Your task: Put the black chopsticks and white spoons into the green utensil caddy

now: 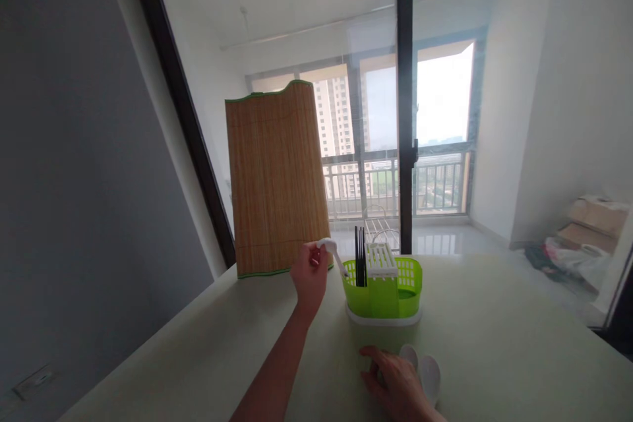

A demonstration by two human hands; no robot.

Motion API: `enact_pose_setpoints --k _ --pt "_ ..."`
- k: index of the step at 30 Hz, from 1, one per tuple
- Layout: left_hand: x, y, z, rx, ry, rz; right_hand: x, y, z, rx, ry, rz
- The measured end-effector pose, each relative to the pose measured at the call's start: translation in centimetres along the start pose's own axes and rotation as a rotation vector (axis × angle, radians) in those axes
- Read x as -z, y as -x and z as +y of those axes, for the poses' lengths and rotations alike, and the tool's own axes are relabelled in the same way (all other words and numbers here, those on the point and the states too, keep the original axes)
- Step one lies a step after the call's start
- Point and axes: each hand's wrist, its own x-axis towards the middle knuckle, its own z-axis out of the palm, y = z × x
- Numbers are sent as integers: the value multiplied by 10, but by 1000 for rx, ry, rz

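In the head view my left hand [311, 273] pinches a white soup spoon [330, 246] by one end. The spoon's other end slants down to the left rim of a bright green utensil caddy [383, 300]. Black chopsticks [361, 257] stand upright in the caddy, beside its white slotted top piece [380, 260]. Low in front of the caddy, my right hand [395, 376] rests at the table with thumb and forefinger apart. Two white spoons [430, 376] lie against its right side, partly covered by the hand.
The caddy has a white base tray on the pale table [494, 343]. Behind, a bamboo mat [277, 178] with green edging stands upright. A dark-framed glass door [405, 99] rises at the table's far edge, with a wire rack [380, 227] beyond it.
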Motion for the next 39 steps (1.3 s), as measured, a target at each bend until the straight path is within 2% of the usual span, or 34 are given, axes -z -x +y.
enact_pose_setpoints --k 2,4,7,10,17,23,25,28,30,31,33,36,37,39 --pt "-15 -13 -3 27 -85 -133 -1 0 0 8 -3 5" --pt "-31 -15 -9 43 -147 -250 -4 1 1 16 9 42" --pt "-51 -9 -20 62 -190 -366 -8 1 2 60 21 106" --pt "-63 -1 -30 107 -259 -446 -7 0 1 103 24 151" --pt "-72 5 -40 159 -390 -519 -2 -1 -3 110 43 136" --pt "-61 9 -37 148 -379 -458 -1 -1 -5 92 43 94" --pt "-54 22 -34 153 -355 -394 0 -2 -8 87 39 52" --pt "-43 60 -33 163 -226 -307 3 -3 -14 144 27 -35" --pt "-38 92 -36 175 -126 -333 6 -3 -19 210 13 -43" --pt "-37 108 -37 188 -96 -386 7 -3 -22 239 4 -26" --pt "-37 134 -42 222 -71 -570 11 -4 -26 277 -8 55" --pt "-44 156 -45 253 -70 -866 18 -6 -28 294 -14 161" --pt "-48 159 -44 254 -70 -924 20 -7 -28 294 -16 187" --pt "-57 165 -40 250 -65 -966 23 -9 -27 281 -12 222"
